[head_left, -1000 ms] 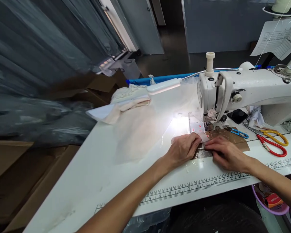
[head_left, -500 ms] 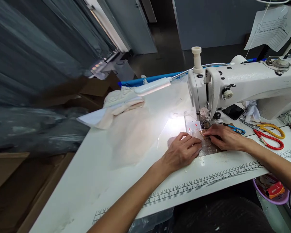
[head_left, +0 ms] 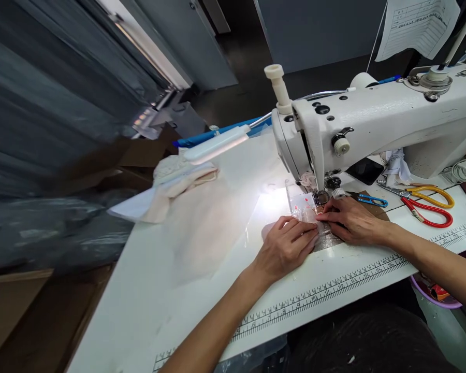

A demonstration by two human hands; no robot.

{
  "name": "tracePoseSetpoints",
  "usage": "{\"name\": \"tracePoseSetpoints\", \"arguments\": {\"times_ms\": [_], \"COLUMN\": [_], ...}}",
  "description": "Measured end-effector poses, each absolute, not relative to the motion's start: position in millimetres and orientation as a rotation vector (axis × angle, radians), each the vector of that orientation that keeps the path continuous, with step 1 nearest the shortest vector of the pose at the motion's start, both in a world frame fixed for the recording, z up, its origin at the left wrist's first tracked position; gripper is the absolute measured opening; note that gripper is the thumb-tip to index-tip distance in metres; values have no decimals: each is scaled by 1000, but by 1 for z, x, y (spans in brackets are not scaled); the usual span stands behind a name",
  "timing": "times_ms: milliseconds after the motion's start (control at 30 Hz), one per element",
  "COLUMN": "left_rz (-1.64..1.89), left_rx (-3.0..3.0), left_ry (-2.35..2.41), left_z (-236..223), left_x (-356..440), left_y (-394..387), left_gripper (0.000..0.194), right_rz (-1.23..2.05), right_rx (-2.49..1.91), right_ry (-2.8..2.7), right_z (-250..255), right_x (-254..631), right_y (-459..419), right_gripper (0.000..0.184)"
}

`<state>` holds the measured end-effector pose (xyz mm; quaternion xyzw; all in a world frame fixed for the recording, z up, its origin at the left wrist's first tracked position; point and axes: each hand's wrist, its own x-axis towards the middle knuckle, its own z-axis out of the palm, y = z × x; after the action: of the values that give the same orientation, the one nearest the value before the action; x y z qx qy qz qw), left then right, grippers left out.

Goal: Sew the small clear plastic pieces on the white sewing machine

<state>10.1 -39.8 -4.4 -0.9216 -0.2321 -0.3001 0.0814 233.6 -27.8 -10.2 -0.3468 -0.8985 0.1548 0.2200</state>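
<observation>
Under the lamp, a small piece of sheer pale fabric [head_left: 307,213] lies by the presser foot [head_left: 320,197] of a white sewing machine [head_left: 376,116]. My left hand [head_left: 289,242] rests on its near left side, fingers bent and pressed together on the cloth. At the fabric's right edge, my right hand [head_left: 349,221] pinches with thumb and forefinger close to the left fingertips. The part between the fingers is mostly hidden. Just beyond the right hand are blue thread snips [head_left: 368,200].
Scissors [head_left: 427,204] with red and yellow handles lie to the right, near a black phone-like object [head_left: 365,171]. A lamp [head_left: 217,145] hangs over the left side, above a larger sheer cloth [head_left: 202,233]. A printed ruler [head_left: 314,299] runs along the table's front edge.
The camera view has shifted, so the machine sits further left in it. My right fingertips have come nearer to my left hand at the fabric; the left hand stays on the cloth.
</observation>
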Motion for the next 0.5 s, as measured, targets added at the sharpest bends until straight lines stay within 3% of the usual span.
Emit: {"name": "tracePoseSetpoints", "arguments": {"times_ms": [500], "left_rz": [-834], "left_rx": [-2760], "left_ry": [-673], "left_z": [-4], "left_x": [9], "left_y": [-40], "left_gripper": [6], "right_rz": [480], "right_rx": [-1002], "right_ry": [-2420], "right_z": [-4], "right_x": [237], "right_y": [-33], "right_gripper": [32]}}
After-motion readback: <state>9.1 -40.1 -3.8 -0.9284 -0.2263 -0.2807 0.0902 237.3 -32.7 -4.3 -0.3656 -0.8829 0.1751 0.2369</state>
